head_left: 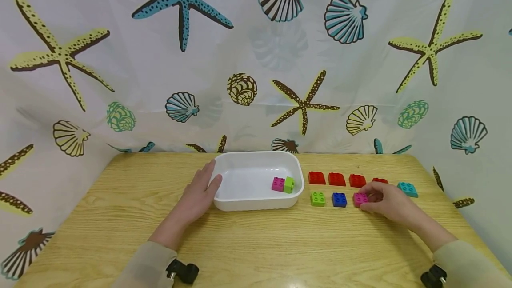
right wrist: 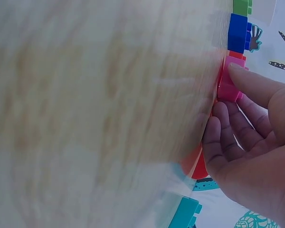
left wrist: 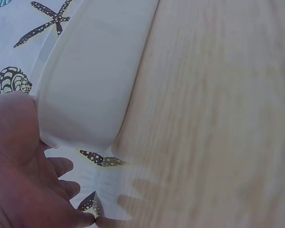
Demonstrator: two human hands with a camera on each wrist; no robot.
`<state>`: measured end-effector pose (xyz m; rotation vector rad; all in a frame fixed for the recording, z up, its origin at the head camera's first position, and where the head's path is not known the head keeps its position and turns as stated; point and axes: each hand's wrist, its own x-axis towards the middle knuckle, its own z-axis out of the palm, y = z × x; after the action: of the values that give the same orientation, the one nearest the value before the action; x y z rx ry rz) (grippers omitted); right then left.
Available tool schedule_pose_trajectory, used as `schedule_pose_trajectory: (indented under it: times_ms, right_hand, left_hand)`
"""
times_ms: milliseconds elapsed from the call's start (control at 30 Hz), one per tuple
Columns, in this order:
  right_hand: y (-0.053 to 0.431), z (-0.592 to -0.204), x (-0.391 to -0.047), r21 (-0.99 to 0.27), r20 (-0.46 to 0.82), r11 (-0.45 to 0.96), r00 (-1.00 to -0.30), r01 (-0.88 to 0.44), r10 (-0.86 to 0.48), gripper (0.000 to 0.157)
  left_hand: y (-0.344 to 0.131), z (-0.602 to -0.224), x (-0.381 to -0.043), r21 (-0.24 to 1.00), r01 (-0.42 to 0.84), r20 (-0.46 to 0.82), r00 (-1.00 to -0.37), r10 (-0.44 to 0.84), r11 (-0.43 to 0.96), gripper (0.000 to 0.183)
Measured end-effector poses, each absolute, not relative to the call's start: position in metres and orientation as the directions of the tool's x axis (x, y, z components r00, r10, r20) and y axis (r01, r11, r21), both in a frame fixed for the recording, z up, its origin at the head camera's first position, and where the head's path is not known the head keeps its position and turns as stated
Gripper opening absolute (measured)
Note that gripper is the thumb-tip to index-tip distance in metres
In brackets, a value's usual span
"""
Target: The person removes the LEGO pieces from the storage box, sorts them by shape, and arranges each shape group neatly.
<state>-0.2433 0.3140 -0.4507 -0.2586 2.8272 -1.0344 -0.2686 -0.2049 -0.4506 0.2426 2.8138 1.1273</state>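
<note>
My right hand pinches a pink toy brick at the right end of the front row. In the right wrist view the thumb presses one side of the pink brick, and the other fingers curl behind it. Left of it are a blue brick and a lime green brick. My left hand rests with extended fingers against the left end of a white tray. Inside the tray, another pink brick lies beside a lime green brick tipped on its side.
Behind the front row stand several red bricks, the rightmost partly hidden by my right hand. A teal brick sits farther right. The wooden table meets a curtain printed with shells and starfish at its back and sides.
</note>
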Motion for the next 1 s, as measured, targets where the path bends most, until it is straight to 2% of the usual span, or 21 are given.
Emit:
schedule_pose_trajectory:
  times_ms: [533,767,1000]
  right_hand:
    - [0.312,-0.448,-0.242,-0.629,-0.041,0.766,-0.978,-0.135,-0.206,0.04]
    - [0.299,-0.411,-0.24,-0.491,0.137,0.833,-0.967,-0.256,-0.217,0.046]
    - [0.253,-0.384,-0.245,-0.511,0.16,0.792,-0.942,-0.334,-0.294,0.05]
  left_hand:
    - [-0.206,-0.453,-0.269,0.693,0.11,-0.034,-0.982,0.184,0.713,0.075]
    - [-0.206,-0.454,-0.27,0.691,0.115,-0.024,-0.983,0.182,0.713,0.076]
    - [-0.206,-0.453,-0.269,0.696,0.114,-0.025,-0.983,0.183,0.709,0.075]
